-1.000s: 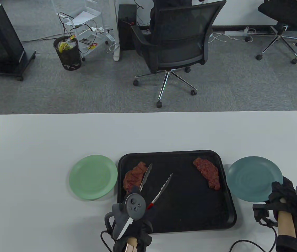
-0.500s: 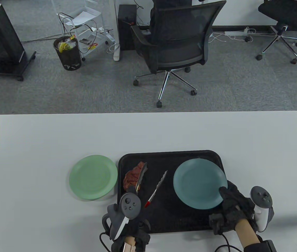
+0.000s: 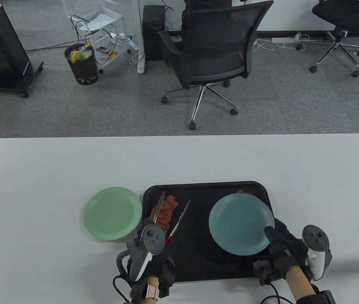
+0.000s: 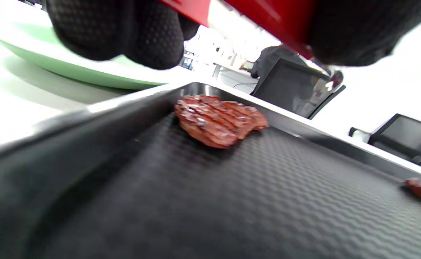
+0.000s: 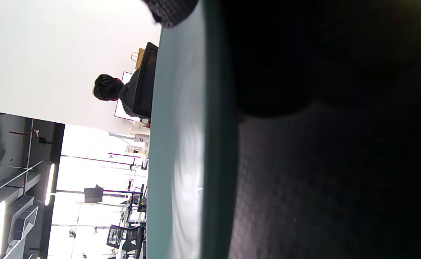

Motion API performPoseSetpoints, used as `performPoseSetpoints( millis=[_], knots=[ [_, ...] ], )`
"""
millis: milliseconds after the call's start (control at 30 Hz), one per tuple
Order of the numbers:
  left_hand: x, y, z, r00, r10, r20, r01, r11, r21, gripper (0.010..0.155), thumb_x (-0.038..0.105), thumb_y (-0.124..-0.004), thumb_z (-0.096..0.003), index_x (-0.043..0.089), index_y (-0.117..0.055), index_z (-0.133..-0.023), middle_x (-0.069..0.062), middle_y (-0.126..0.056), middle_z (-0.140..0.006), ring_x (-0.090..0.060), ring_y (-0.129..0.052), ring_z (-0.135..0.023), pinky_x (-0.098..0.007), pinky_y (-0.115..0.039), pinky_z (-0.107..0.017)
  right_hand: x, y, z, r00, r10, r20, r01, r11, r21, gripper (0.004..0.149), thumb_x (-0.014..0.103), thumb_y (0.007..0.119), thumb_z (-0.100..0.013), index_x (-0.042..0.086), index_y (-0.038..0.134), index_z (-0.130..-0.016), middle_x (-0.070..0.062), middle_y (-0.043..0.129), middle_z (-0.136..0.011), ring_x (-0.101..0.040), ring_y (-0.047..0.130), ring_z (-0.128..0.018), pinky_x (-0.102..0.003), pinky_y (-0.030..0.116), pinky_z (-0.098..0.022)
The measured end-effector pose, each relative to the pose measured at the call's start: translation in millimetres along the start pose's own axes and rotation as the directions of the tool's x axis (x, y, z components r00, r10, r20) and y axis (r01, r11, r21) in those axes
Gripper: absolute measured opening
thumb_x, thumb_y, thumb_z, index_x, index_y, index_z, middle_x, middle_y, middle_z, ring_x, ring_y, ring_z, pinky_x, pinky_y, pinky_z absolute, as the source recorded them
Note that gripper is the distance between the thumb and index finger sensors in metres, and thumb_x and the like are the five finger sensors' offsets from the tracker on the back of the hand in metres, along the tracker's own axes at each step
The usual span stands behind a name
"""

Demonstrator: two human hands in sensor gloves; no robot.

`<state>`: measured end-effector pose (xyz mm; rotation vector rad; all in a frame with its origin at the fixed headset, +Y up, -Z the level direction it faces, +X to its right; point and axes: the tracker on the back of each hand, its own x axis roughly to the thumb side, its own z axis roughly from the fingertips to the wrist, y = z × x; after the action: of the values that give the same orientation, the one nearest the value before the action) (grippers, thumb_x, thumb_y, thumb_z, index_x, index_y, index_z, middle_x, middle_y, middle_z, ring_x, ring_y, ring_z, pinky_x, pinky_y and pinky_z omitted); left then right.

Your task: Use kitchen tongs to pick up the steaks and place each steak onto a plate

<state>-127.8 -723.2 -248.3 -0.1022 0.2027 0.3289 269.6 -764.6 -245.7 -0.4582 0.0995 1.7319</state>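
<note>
Left hand [image 3: 149, 269] clenched round the red-handled metal kitchen tongs [image 3: 172, 215], arms spread either side of the reddish-brown grilled steak [image 3: 165, 212] at the left end of the black rectangular plastic tray [image 3: 198, 256]. Right hand [image 3: 282, 250] pinching the rim of the round teal plate [image 3: 241, 223], held over the tray's right half (second steak [image 3: 244, 192] peeping out behind it). Round pale-green plate [image 3: 112, 213] on the white table [image 3: 71, 164], just left of the tray.

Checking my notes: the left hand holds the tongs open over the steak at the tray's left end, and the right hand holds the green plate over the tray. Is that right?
One slip: the plate the right hand holds over the tray is the teal plate, not the green one. The table view shows the green plate lying on the table, left of the tray. The rest stands.
</note>
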Motion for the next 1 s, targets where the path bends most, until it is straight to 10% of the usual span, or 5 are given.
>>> performPoseSetpoints(
  millis=[367, 633, 1000],
  knots=[
    [-11, -17, -19, 0.979, -0.185, -0.086, 0.167, 0.97, -0.179, 0.103, 0.062, -0.082, -0.0329, 0.005, -0.04, -0.107, -0.025, -0.061, -0.096, -0.039, -0.085, -0.06, -0.04, -0.082, -0.039, 1, -7, -5, 1.0, 0.025, 0.012, -0.024, 0.999, -0.027, 0.053, 0.018, 0.064, -0.048, -0.002, 0.05, -0.095, -0.025, 0.079, -0.073, -0.035, 0.095, -0.035, -0.04, 0.09, -0.017],
    [-1, -10, -8, 0.95, -0.301, -0.08, 0.305, 0.951, 0.047, 0.095, 0.062, -0.091, -0.0231, 0.011, -0.072, -0.1, -0.019, -0.089, -0.079, -0.03, -0.1, -0.04, -0.034, -0.092, -0.022, 0, 1, 0, 0.996, 0.086, 0.036, -0.085, 0.996, -0.007, 0.053, 0.019, 0.065, -0.048, -0.002, 0.051, -0.095, -0.025, 0.079, -0.072, -0.035, 0.095, -0.035, -0.04, 0.09, -0.017],
    [28, 4, 12, 0.981, -0.144, 0.13, 0.133, 0.987, 0.092, 0.094, 0.063, -0.091, -0.0233, 0.011, -0.072, -0.1, -0.019, -0.089, -0.079, -0.029, -0.101, -0.039, -0.033, -0.093, -0.022, -10, 14, 1, 0.99, 0.136, 0.019, -0.137, 0.99, 0.045, 0.053, 0.019, 0.065, -0.048, -0.002, 0.052, -0.095, -0.025, 0.079, -0.072, -0.035, 0.095, -0.035, -0.04, 0.09, -0.017]
  ],
)
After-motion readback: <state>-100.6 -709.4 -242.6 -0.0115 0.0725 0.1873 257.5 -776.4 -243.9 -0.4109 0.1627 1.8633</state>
